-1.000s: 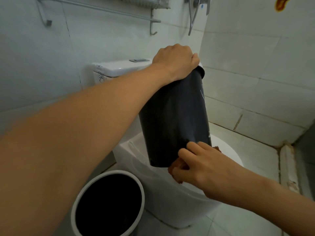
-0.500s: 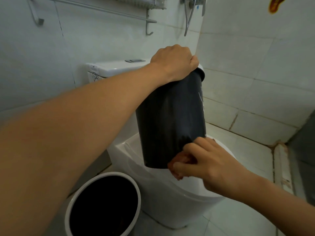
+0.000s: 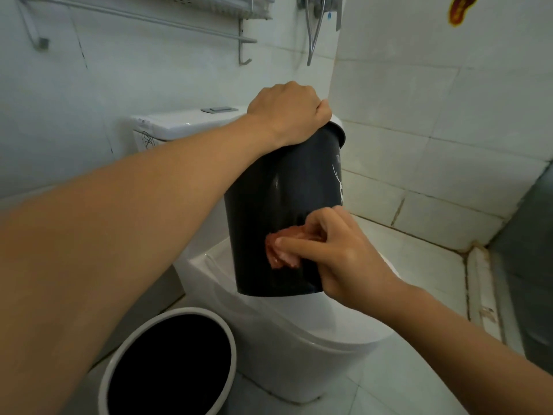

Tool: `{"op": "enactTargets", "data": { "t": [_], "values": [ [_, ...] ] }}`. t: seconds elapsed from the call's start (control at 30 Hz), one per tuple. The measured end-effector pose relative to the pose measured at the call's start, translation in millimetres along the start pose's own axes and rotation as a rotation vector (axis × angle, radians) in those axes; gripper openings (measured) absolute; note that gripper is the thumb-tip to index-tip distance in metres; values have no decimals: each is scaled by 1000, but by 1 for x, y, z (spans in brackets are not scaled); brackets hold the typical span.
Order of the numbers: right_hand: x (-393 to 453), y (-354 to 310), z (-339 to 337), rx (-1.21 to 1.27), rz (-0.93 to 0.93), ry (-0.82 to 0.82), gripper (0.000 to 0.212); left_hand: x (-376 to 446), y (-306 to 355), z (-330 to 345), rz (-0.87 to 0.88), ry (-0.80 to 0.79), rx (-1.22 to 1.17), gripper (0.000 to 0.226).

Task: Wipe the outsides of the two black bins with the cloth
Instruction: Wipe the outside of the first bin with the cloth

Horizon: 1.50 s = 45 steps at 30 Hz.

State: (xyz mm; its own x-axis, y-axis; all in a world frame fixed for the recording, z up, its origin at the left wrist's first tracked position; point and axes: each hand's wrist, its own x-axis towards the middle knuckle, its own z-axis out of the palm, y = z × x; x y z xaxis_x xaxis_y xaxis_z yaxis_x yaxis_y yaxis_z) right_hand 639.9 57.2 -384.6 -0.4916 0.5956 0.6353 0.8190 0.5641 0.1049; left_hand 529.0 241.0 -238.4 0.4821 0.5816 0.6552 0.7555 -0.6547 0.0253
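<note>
A black bin [image 3: 269, 199] with a white rim stands upright on the closed toilet lid. My left hand [image 3: 288, 110] grips its rim from above. My right hand [image 3: 335, 250] holds a small reddish cloth [image 3: 279, 253] and presses it against the lower front of the bin's wall. A white line drawing shows on the bin's right side. A second black bin [image 3: 167, 363] with a white rim stands on the floor at the lower left; I see only its open top.
The white toilet [image 3: 299, 339] fills the middle, its cistern [image 3: 179, 121] against the tiled back wall. A metal towel rail [image 3: 143, 16] runs above. A shower hose [image 3: 314, 31] hangs in the corner. Tiled floor lies to the right, with a raised kerb [image 3: 481, 283].
My right hand has slid the cloth up from the bin's bottom edge onto the lower wall. My left hand keeps the same grip on the rim.
</note>
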Motion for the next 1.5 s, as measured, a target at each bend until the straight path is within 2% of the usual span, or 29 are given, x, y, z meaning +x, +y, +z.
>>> {"op": "enactTargets", "data": {
  "t": [0.1, 0.17, 0.2, 0.3, 0.37, 0.43, 0.5, 0.6, 0.83, 1.03, 1.17, 1.3, 1.4, 1.5],
  "values": [
    [-19, 3, -5, -36, -26, -76, 48, 0, -3, 0, -13, -1, -7, 48],
    [-43, 6, -9, 35, 59, -47, 42, 0, -7, 0, -29, 1, -8, 48],
    [-54, 5, -10, 110, 170, -7, 39, 0, -8, 0, -37, 3, -9, 48],
    [-69, 1, -10, 388, 657, 182, 37, -1, -11, 1, -58, 19, -6, 48],
    [-63, -8, -9, 385, 835, 318, 27, -1, -11, 3, -74, 30, 6, 47],
    [-50, -29, -8, 322, 832, 393, 29, -1, -10, 4, -86, 37, 20, 45],
    [-39, -57, 1, 278, 730, 410, 35, 0, -9, 4, -97, 44, 34, 44],
    [-33, -87, 28, 218, 602, 415, 33, 0, -9, 4, -109, 45, 46, 44],
    [-35, -84, 65, -119, 493, 356, 25, -1, -7, 3, -99, 49, 45, 46],
    [-46, -37, 55, 156, 877, 463, 29, -3, 0, 8, -65, 83, 38, 47],
    [-50, -6, 46, 203, 945, 487, 19, 2, 2, 9, -56, 67, 23, 47],
    [-57, 27, 31, 214, 1080, 403, 18, 5, 3, 9, -29, 61, 11, 49],
    [-59, 31, 17, 195, 1075, 441, 20, 7, 0, 9, -35, 62, 10, 51],
    [-54, 15, 5, 202, 916, 511, 19, 7, -4, 8, -43, 60, -5, 53]
  ]
}}
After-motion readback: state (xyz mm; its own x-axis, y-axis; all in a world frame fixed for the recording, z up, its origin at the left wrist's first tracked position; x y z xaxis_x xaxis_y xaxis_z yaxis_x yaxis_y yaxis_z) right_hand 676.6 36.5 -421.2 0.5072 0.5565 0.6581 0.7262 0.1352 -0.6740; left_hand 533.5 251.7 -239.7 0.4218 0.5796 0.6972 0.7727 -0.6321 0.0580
